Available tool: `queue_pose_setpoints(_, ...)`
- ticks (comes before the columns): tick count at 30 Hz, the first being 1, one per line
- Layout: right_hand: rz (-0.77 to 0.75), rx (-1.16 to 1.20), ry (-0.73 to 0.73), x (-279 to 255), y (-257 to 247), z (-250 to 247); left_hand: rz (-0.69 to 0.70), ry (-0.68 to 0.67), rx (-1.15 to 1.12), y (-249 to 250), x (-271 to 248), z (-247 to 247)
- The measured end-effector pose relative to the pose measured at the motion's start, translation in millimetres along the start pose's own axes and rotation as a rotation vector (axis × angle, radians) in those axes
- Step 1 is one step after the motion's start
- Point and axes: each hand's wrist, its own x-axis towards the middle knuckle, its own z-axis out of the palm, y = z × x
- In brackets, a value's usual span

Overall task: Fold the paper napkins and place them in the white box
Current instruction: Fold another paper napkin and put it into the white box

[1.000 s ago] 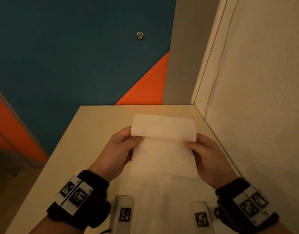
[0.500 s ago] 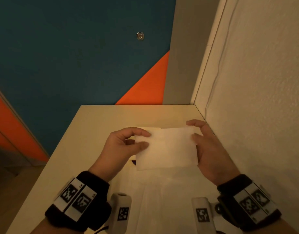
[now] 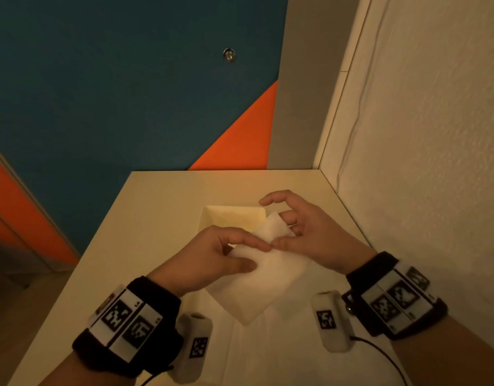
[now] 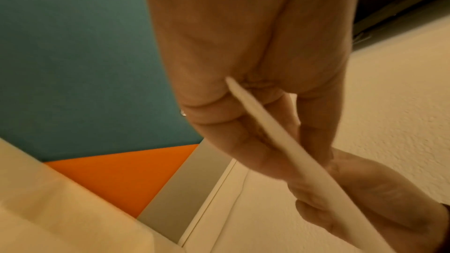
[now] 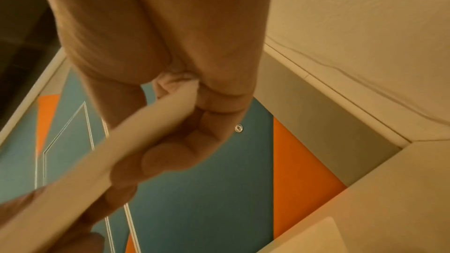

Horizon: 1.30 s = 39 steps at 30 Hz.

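Left hand and right hand pinch folded white paper napkin above white box; light, limp, tears easily; hold at edges.

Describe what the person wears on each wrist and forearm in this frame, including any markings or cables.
Both forearms are bare, with no sleeves. The left hand and right hand each have a black wrist strap carrying white plates printed with black square fiducial codes. A white rounded camera pod, also code-marked, sits inside each wrist, and a thin black cable trails from it.
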Motion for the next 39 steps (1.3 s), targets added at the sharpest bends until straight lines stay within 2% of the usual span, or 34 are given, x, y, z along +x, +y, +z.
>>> queue_pose_setpoints(3, 0.044, 0.049, 0.155, 7, 16, 1, -0.077, 0.188, -0.116, -13, -7, 0)
queue_pose_setpoints(5, 0.146, -0.028, 0.292, 10, 45, -1, -0.129, 0.324, -0.152, -29, -16, -6)
queue_pose_setpoints(7, 0.284, -0.178, 0.363, 7, 84, 0, -0.18, 0.454, -0.118, -50, -29, -15)
queue_pose_setpoints(9, 0.41, -0.316, 0.304, -1, 124, 3, -0.26, 0.571, -0.035, -75, -45, -24)
queue_pose_setpoints(12, 0.584, -0.467, 0.132, -18, 173, 10, -0.438, 0.675, 0.066, -113, -67, -42)
queue_pose_setpoints(15, 0.658, -0.514, 0.064, -31, 201, 18, -0.557, 0.699, 0.153, -135, -83, -54)
queue_pose_setpoints(19, 0.636, -0.692, 0.04, -35, 206, 26, -0.63, 0.688, 0.255, -148, -98, -62)
queue_pose_setpoints(27, 0.593, -0.821, -0.031, -31, 200, 28, -0.666, 0.621, 0.348, -160, -107, -66)
queue_pose_setpoints(32, 0.591, -0.805, 0.021, -32, 201, 24, -0.638, 0.613, 0.387, -165, -108, -70)
queue_pose_setpoints(36, 0.576, -0.795, 0.127, -31, 198, 22, -0.616, 0.605, 0.456, -167, -104, -69)
queue_pose_setpoints(39, 0.561, -0.769, 0.222, -28, 189, 18, -0.602, 0.594, 0.644, -166, -102, -66)
